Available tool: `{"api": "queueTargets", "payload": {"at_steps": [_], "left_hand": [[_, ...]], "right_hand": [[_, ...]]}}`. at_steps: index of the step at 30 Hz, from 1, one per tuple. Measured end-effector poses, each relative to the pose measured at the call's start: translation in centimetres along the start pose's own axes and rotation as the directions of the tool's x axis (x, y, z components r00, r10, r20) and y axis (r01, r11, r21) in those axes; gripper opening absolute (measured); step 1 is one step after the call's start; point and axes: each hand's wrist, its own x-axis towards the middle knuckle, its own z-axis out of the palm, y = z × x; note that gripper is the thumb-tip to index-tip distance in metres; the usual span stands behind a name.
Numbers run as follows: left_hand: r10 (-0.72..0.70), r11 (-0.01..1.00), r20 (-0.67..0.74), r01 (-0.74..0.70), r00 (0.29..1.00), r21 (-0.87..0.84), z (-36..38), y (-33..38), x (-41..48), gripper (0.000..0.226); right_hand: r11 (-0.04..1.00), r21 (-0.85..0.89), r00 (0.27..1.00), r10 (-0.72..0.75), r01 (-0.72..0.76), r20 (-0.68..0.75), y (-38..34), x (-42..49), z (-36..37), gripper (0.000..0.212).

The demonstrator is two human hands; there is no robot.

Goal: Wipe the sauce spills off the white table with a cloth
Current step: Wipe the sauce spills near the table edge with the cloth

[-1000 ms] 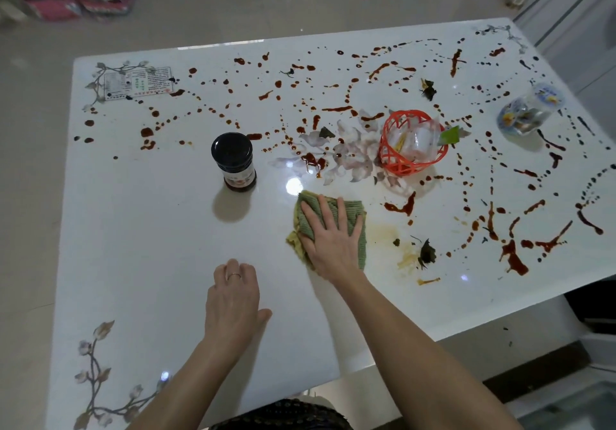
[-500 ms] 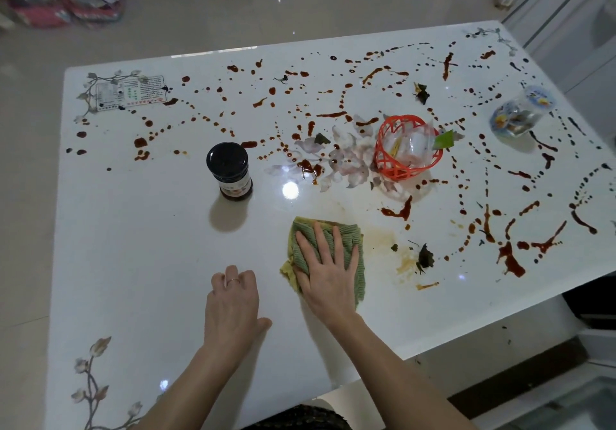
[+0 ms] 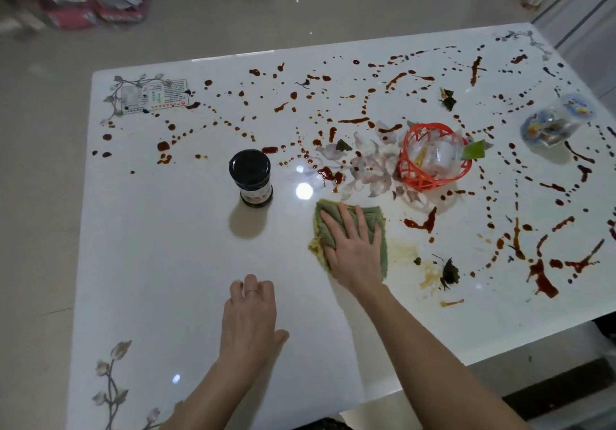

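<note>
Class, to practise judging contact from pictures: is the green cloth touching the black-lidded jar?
Apart. The head view shows a stretch of bare white table between the green cloth and the jar.

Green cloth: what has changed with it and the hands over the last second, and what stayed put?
The right hand, fingers flat on the green cloth, pulled it toward the near edge of the white table, then pushed it back toward the red basket. Nothing was taken hold of or let go. The left hand stayed resting on the table. The dark jar, the basket and the sauce spills are unchanged.
</note>
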Motion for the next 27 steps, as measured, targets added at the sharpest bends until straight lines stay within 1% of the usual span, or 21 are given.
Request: {"api": "queueTargets", "payload": {"at_steps": [2,4,7,9,10,12,14,18,21,24,27], "left_hand": [[0.002,1.0,-0.011,-0.002,1.0,-0.023,0.1,-0.3,0.1,0.064],[0.007,0.998,-0.039,-0.01,0.999,-0.069,0.2,-0.8,0.5,0.055],[0.032,0.992,-0.086,-0.042,0.996,-0.121,0.0,-1.5,1.9,0.048],[0.082,0.989,-0.073,-0.09,0.994,-0.114,-0.4,-1.9,3.0,0.055],[0.098,0.988,-0.075,-0.106,0.992,-0.111,-0.6,-1.9,3.6,0.057],[0.116,0.983,-0.08,-0.126,0.99,-0.134,-0.7,-2.0,4.5,0.052],[0.126,0.978,-0.112,-0.142,0.986,-0.151,-0.8,-2.0,5.1,0.048],[0.136,0.972,-0.13,-0.157,0.982,-0.177,-1.4,-1.6,5.8,0.057],[0.154,0.964,-0.096,-0.171,0.983,-0.202,-1.7,-1.2,6.1,0.069],[0.173,0.956,-0.089,-0.189,0.981,-0.226,-1.7,-0.8,6.7,0.075],[0.184,0.95,-0.101,-0.204,0.978,-0.236,-1.8,-0.3,7.3,0.077]], "right_hand": [[0.994,0.065,0.994,0.091,-0.087,-0.06,-1.0,-0.7,0.1,0.058],[0.985,0.124,0.984,0.136,-0.121,-0.116,-2.3,-2.7,0.5,0.055],[0.99,0.108,0.989,0.097,-0.085,-0.111,-4.1,-6.0,1.2,0.056],[0.996,0.068,0.994,0.064,-0.058,-0.092,-4.5,-6.6,1.4,0.061],[0.999,0.041,0.995,0.031,-0.027,-0.093,-4.2,-6.0,1.3,0.062],[0.999,-0.014,0.997,-0.047,0.046,-0.062,-3.3,-3.9,1.0,0.063],[0.998,-0.031,0.998,-0.061,0.06,-0.035,-2.3,-0.8,0.3,0.06],[0.996,0.022,0.996,0.089,-0.09,0.016,-2.3,3.2,-0.8,0.061],[0.985,0.046,0.985,0.169,-0.167,-0.043,-3.3,0.6,-0.6,0.056],[0.986,0.039,0.984,0.165,-0.163,-0.066,-3.9,-4.2,-0.1,0.056],[0.992,0.018,0.99,0.124,-0.123,-0.062,-2.9,-4.9,-0.3,0.059]]}}
